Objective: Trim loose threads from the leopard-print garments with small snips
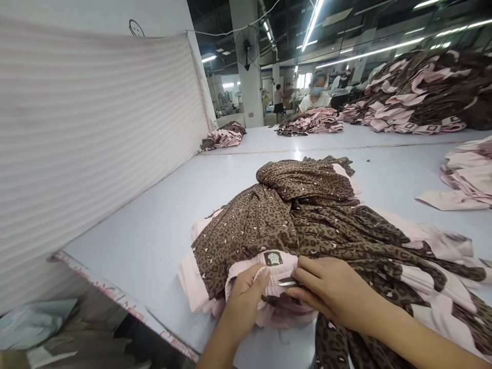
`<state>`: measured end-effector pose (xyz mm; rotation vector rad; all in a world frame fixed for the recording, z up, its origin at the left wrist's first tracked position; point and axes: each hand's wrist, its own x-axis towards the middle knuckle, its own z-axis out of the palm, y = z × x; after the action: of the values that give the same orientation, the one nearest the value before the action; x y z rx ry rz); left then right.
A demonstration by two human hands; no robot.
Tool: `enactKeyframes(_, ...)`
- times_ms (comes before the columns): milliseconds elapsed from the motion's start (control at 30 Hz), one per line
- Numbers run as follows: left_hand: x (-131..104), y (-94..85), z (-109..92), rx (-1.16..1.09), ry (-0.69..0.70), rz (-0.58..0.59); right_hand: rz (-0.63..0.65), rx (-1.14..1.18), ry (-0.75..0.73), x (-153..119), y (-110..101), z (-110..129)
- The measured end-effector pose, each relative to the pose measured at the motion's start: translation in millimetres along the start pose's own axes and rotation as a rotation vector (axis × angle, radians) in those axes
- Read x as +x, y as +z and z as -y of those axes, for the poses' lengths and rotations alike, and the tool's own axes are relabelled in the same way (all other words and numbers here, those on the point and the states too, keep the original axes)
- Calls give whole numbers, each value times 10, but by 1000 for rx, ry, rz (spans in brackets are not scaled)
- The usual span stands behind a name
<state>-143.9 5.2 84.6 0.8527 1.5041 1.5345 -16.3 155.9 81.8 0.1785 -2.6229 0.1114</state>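
Note:
Leopard-print pants (246, 225) with pink cuffs lie heaped on the table in front of me. Their gathered pink waistband (289, 259) faces me and bears a dark label (273, 258) with a pale print. My left hand (244, 300) is closed on the waistband's left part, thumb on top. In my right hand (334, 287) is a pair of thread snips (287, 282), its narrow blades pointing left across the waistband. The handles of the snips are hidden by my fingers. More leopard-print and pink garments (384, 251) spread out to the right, beyond my right hand.
The pale tabletop (154, 246) has a taped front-left edge. A white ribbed sheet (96, 154) hangs along the left. Garment piles stand at the back: a small one (226, 136), a middle one (313, 122) and a tall one (418, 97). Pink fabric (469, 174) lies at right. A masked person (315, 100) is behind.

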Motion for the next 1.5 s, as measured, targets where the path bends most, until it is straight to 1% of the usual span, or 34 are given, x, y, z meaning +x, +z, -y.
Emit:
enactKeyframes(200,-25,16,-34,48,10,-20,-8,-41,-7,6,-26,40)
enactKeyframes(367,-4,15,-19,25,0,-9,28,5,-105,11,-59,70)
enactKeyframes(500,1,17,-13,-9,-13,0,-6,-18,-35,4,-64,63)
enactKeyframes(633,-15,25,-43,-2,8,0,0,-48,4,2,-59,71)
enactKeyframes(767,-27,26,-62,-3,19,-4,28,-23,-8,-2,-56,73)
enactKeyframes(900,-15,18,-31,-50,-12,10,25,28,-5,-17,-69,48)
enactKeyframes(1033,-2,12,-14,-77,-23,13,7,-11,4,-12,-82,49)
enactKeyframes(1400,-20,3,-30,-78,-16,19,-40,-105,-61,43,-18,77)
enactKeyframes(1500,-16,8,-32,-73,-7,20,-28,-60,-51,9,-15,38)
